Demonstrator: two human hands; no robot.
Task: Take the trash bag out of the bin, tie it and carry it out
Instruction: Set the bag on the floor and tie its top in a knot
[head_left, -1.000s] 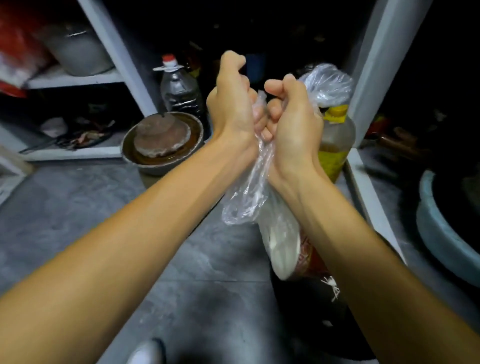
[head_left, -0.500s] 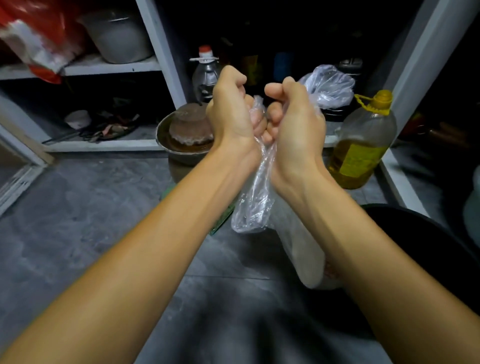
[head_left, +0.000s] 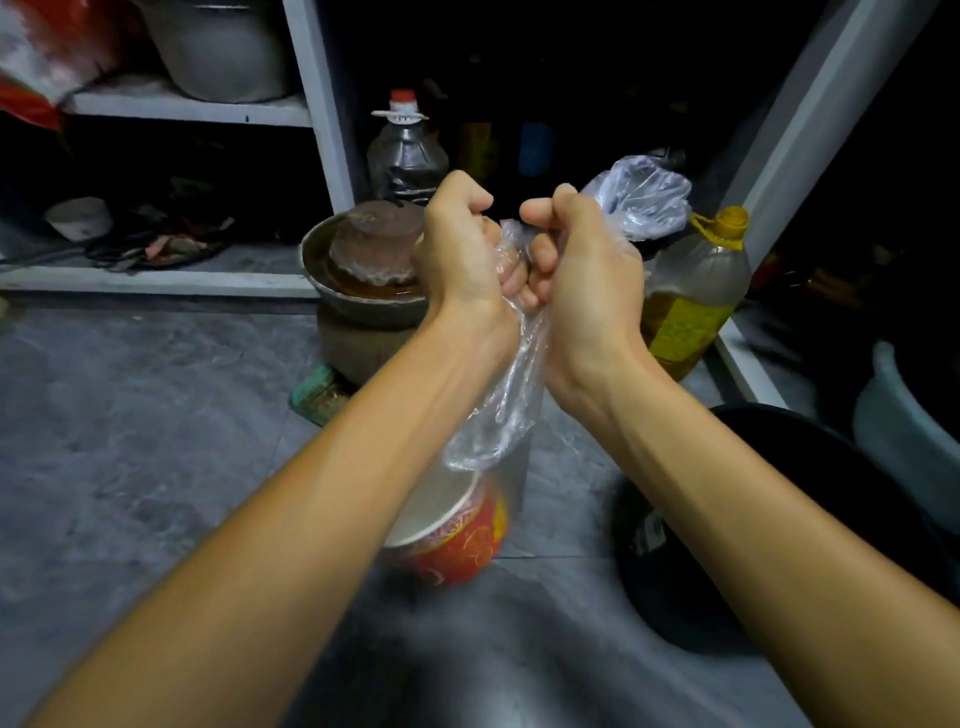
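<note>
A clear plastic trash bag (head_left: 506, 400) hangs in the air between my fists, above the grey floor. Inside its bottom sits a red paper bowl (head_left: 457, 540), tilted. My left hand (head_left: 460, 254) is clenched on one part of the bag's neck. My right hand (head_left: 576, 270) is clenched on the other part, and a loose puff of plastic (head_left: 641, 197) sticks out behind it. The fists touch each other. The black bin (head_left: 691, 566) stands on the floor to the lower right, partly behind my right forearm.
A yellow-capped oil bottle (head_left: 693, 296) stands right of my hands by a white frame post. A metal basin with a brown lid (head_left: 363, 270) and a dark bottle (head_left: 408, 150) are behind my left hand. White shelves hold pots at the left. A pale tub (head_left: 904, 415) sits far right.
The bag has come up and left, away from the bin, and the red bowl inside it now shows. Both fists stay clenched on the neck. The view shifted right.
</note>
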